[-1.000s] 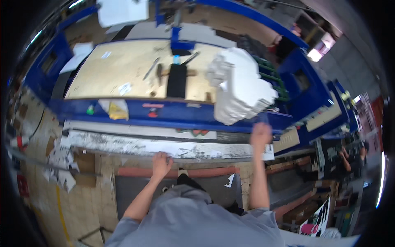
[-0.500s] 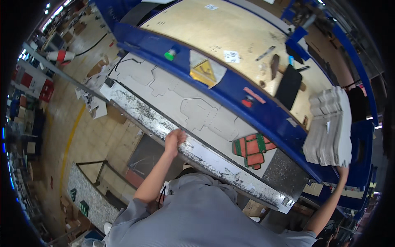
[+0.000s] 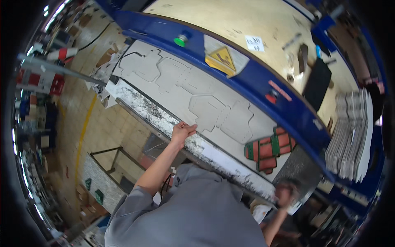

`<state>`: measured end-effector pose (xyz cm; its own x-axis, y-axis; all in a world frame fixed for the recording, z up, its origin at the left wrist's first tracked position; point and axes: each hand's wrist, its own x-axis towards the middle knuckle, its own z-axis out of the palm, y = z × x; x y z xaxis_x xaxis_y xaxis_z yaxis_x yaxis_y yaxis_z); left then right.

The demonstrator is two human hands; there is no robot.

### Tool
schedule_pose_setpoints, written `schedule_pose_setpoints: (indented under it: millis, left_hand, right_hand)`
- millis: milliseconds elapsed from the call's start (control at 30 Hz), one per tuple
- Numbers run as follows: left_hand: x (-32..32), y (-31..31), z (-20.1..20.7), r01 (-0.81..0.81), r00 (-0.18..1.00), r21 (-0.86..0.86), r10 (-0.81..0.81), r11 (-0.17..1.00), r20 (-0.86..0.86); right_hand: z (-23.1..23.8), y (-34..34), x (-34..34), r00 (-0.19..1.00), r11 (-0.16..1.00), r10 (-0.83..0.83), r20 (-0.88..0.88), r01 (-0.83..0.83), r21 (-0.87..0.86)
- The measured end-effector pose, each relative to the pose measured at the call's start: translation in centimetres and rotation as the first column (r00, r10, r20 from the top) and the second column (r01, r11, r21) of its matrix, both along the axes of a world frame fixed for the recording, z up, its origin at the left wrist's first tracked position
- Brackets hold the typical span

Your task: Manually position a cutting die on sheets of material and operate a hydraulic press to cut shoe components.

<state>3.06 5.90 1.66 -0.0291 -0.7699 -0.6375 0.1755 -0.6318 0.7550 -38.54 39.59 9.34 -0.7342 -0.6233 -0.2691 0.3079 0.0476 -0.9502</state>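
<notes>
A grey cardboard sheet (image 3: 168, 74) with cut outlines and dashed crease lines lies in the long press bed. My left hand (image 3: 184, 133) is closed at the sheet's near edge, above the scuffed metal rail (image 3: 150, 109); whether an edge is pinched in the fingers is hidden. Over the rail's right end is my right hand (image 3: 286, 193), smeared by motion, its fingers unreadable. Just beyond it sits a red-and-green die-shaped pad (image 3: 269, 150), on the sheet's right end.
A tall stack of grey cardboard pieces (image 3: 347, 136) stands at the right. Behind the bed runs a blue machine beam (image 3: 164, 35) with a green button (image 3: 180, 40) and a yellow warning sign (image 3: 222, 57). A speckled side table (image 3: 103, 181) is at lower left.
My right hand has left the cardboard stack and swung left to the rail's end. My left hand stays near the rail, its fingers now reaching to the sheet's edge. The view has shifted.
</notes>
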Motion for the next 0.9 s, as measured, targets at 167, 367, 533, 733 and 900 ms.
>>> schedule_pose_setpoints:
  millis: [167, 367, 533, 733, 900]
  left_hand:
    - [0.5, -1.5, 0.3, 0.091, 0.989, 0.162, -0.069, 0.983, -0.133]
    - [2.8, -3.4, 0.9, 0.294, 0.954, 0.239, -0.271, 0.925, -0.126]
    - [3.7, -4.8, 0.4, 0.389, 0.907, 0.344, -0.291, 0.855, -0.304]
    - [3.9, -5.3, -0.3, 0.432, 0.885, 0.413, -0.288, 0.802, -0.367]
    - [3.8, -5.7, 0.3, 0.477, 0.864, 0.424, -0.32, 0.77, -0.389]
  right_hand:
    - [2.7, -14.0, 16.3, 0.394, 0.364, 0.918, -0.039, -0.802, 0.473]
    - [-2.7, -14.9, 23.0, 0.334, 0.172, 0.843, 0.422, -0.91, 0.377]
    - [-2.1, -18.9, 27.7, 0.451, 0.348, 0.75, 0.484, -0.891, 0.291]
    - [-3.5, -22.3, 30.0, 0.521, 0.408, 0.711, 0.472, -0.852, 0.327]
    - [-3.5, -22.7, 30.2, 0.513, 0.343, 0.757, 0.404, -0.839, 0.423]
